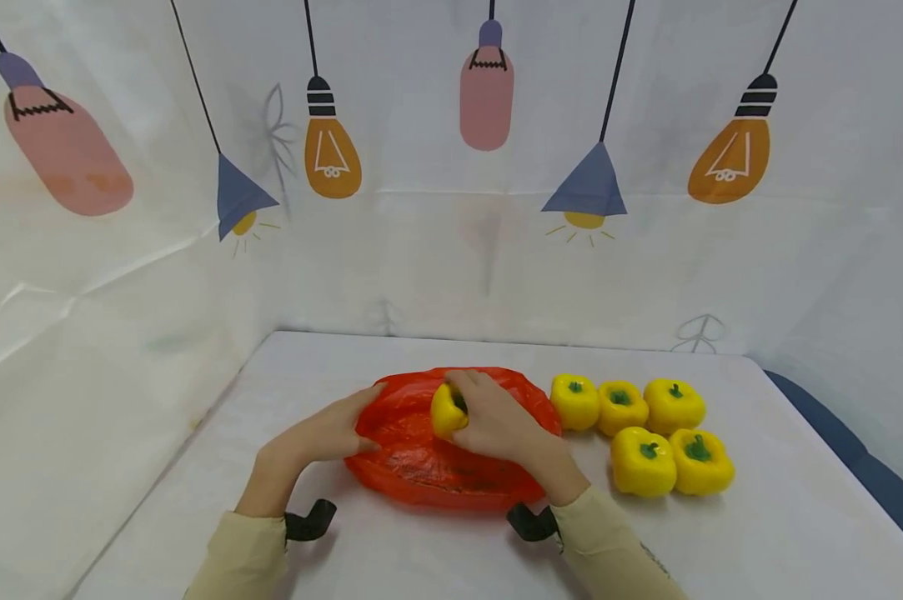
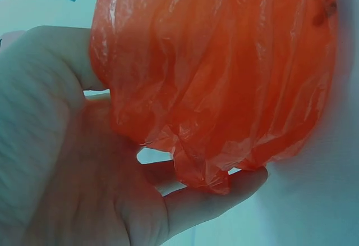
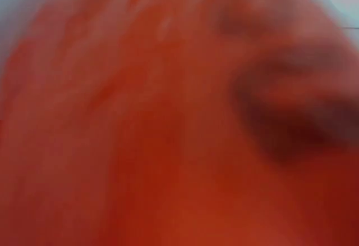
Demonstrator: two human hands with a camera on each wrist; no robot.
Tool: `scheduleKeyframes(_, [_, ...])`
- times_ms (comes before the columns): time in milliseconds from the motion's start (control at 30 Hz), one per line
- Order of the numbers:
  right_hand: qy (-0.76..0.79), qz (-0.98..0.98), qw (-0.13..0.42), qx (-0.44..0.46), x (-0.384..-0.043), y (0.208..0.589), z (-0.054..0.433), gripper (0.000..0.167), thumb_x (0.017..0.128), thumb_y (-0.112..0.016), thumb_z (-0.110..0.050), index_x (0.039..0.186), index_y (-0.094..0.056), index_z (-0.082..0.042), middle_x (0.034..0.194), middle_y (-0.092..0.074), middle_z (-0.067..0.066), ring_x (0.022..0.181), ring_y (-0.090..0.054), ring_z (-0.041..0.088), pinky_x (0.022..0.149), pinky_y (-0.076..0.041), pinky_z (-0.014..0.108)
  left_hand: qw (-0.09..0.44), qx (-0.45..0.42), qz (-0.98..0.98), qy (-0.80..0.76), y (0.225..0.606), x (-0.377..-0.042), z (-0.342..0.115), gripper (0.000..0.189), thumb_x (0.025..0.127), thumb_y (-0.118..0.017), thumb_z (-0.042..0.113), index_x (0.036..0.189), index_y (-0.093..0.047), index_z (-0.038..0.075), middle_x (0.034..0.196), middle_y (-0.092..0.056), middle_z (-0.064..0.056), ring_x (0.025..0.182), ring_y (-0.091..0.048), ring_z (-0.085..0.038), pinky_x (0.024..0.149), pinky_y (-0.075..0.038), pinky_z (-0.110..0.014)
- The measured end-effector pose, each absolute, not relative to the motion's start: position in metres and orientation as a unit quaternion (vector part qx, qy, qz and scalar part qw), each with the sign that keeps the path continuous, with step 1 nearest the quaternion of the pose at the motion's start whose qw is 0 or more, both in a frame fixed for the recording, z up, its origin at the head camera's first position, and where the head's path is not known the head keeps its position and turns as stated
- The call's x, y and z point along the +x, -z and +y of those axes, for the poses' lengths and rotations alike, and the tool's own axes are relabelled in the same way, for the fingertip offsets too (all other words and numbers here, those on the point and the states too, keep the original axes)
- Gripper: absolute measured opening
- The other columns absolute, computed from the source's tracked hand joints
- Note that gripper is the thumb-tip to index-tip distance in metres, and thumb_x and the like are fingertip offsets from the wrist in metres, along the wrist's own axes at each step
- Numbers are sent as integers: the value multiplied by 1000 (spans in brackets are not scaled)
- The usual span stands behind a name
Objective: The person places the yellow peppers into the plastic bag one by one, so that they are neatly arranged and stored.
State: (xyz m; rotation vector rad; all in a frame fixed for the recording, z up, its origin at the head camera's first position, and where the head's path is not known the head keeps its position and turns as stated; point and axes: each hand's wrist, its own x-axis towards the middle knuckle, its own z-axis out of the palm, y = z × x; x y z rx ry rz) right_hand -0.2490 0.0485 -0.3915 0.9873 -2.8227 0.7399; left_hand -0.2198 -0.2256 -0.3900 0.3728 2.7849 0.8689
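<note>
A red plastic bag (image 1: 413, 467) lies on the white table, bulging and crinkled. My left hand (image 1: 336, 427) holds its left side, and in the left wrist view the fingers (image 2: 207, 204) curve around the bag's crumpled edge (image 2: 196, 164). Over the middle of the bag, my right hand (image 1: 496, 417) grips a yellow bell pepper (image 1: 445, 412), partly covered by the fingers. Blurred red plastic (image 3: 146, 145) fills most of the right wrist view, so neither the pepper nor the right fingers can be made out there. What the bag contains is hidden.
Several yellow bell peppers with green stems stand in two rows right of the bag, including a front pepper (image 1: 642, 462) and a back pepper (image 1: 673, 407). A white sheet printed with lamps (image 1: 428, 250) hangs behind the table (image 1: 331, 575). Something dark blue (image 1: 864, 467) borders the right edge.
</note>
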Motion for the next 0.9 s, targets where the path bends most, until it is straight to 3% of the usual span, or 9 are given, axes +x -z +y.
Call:
scheduleKeyframes(133, [-247, -915, 16, 317, -256, 398, 37, 65, 81, -72, -28, 139, -44, -18, 122, -55, -4, 105, -50, 13, 92, -53, 34, 99, 143, 940, -295, 387, -220, -227, 82, 86, -71, 14, 156, -29, 6, 160, -35, -14, 149, -31, -37, 120, -26, -59])
scheduleKeyframes(367, [-226, -917, 19, 327, -261, 409, 26, 67, 85, -71, -25, 147, -45, -21, 143, -49, 1, 123, -49, 19, 99, -54, 41, 102, 157, 930, -315, 382, -221, -232, 84, 84, -71, 14, 156, -29, 9, 159, -37, -12, 146, -35, -36, 117, -31, -61])
scheduleKeyframes(600, [-215, -917, 54, 331, -260, 417, 21, 69, 88, -72, -30, 150, -42, -24, 146, -48, 1, 128, -48, 23, 102, -53, 44, 104, 156, 928, -321, 381, -219, -234, 85, 82, -71, 15, 156, -30, 9, 159, -38, -12, 145, -37, -37, 115, -33, -63])
scheduleKeyframes(900, [-213, -926, 8, 310, -255, 413, 26, 79, 86, -73, -41, 154, -32, -34, 158, -36, 1, 138, -45, 28, 99, -53, 55, 118, 151, 926, -325, 380, -215, -235, 88, 80, -72, 15, 157, -29, 12, 159, -39, -12, 145, -38, -36, 114, -35, -62])
